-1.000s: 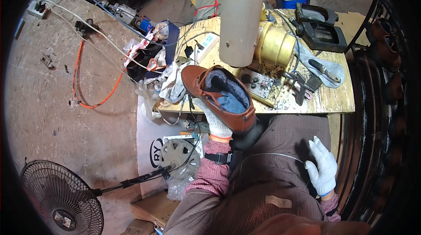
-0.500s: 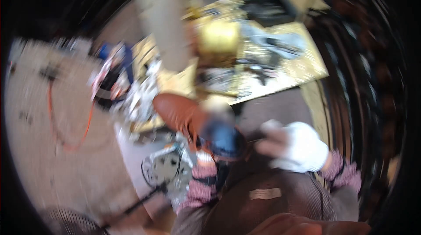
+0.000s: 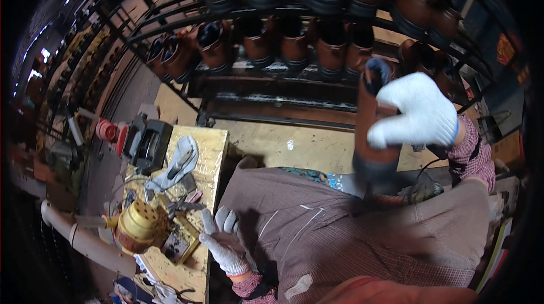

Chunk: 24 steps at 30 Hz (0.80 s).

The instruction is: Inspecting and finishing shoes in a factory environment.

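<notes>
The gloved fingers [image 3: 391, 131] of the right hand [image 3: 416, 111] are closed around a brown shoe [image 3: 374, 128], the thumb on one side and the other fingers wrapped over the upper, so the shoe is clamped firmly. It is held upright, with its dark opening turned up and its lower part blurred above the lap. I think such a full grip is needed because the shoe is held out in the air, with nothing under it, and it is raised toward the rack [image 3: 317, 71] in front. The left hand [image 3: 224, 241] also wears a white glove; its fingers are straight and slightly apart, and they hold nothing. It hangs just beside the edge of the bench [image 3: 212, 145], near the person's knee, probably only at rest while the other hand works. The lap between the two hands is covered by a brown checked apron [image 3: 317, 230]. On the bench lie a yellow round machine part [image 3: 139, 224], a black box-shaped tool [image 3: 148, 142], a grey glove [image 3: 178, 159] and some small metal pieces which I cannot tell apart. A beige pipe [image 3: 85, 241] passes near the bench at the lower left. The rack is made of dark curved bars and it carries many brown shoes [image 3: 294, 43] standing close together in rows. These bars and the crowded shoes stand in the way, so little free place can be seen near the held shoe.
</notes>
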Motion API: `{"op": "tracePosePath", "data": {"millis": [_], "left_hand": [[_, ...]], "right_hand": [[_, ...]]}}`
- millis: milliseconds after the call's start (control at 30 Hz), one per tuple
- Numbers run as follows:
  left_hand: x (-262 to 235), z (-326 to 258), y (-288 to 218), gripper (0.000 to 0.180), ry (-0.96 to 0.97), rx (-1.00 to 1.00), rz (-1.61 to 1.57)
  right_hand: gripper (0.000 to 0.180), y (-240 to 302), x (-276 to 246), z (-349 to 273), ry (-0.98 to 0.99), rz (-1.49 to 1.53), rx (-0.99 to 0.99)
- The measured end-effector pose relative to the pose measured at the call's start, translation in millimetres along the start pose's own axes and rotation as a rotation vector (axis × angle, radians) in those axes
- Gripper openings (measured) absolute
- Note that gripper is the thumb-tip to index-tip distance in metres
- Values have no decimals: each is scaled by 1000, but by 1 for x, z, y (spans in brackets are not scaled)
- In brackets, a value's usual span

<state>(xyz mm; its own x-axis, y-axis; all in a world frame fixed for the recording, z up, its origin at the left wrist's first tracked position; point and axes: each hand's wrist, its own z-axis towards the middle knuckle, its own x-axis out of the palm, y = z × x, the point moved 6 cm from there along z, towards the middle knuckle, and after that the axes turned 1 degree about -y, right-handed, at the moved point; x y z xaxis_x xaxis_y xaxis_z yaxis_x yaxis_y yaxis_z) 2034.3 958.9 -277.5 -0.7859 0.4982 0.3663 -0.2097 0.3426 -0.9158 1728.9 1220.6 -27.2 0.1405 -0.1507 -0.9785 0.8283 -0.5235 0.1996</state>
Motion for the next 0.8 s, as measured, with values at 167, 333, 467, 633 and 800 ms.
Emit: {"op": "tracePosePath", "data": {"millis": [167,333,467,633,800], "left_hand": [[19,3,8,82,25,-61,2],[7,-4,-7,83,-14,37,29],[11,-23,-19,82,-123,53,-81],[18,-25,-12,87,-16,95,-110],[-14,-48,-8,89,-147,93,-143]], "right_hand": [[40,-179,47,-10,-141,-355,335],[52,-240,72,10,-114,-525,671],[62,-207,79,76,-191,-282,432],[40,-168,102,87,-94,-269,303],[39,6,78,84,86,-98,116]]}}
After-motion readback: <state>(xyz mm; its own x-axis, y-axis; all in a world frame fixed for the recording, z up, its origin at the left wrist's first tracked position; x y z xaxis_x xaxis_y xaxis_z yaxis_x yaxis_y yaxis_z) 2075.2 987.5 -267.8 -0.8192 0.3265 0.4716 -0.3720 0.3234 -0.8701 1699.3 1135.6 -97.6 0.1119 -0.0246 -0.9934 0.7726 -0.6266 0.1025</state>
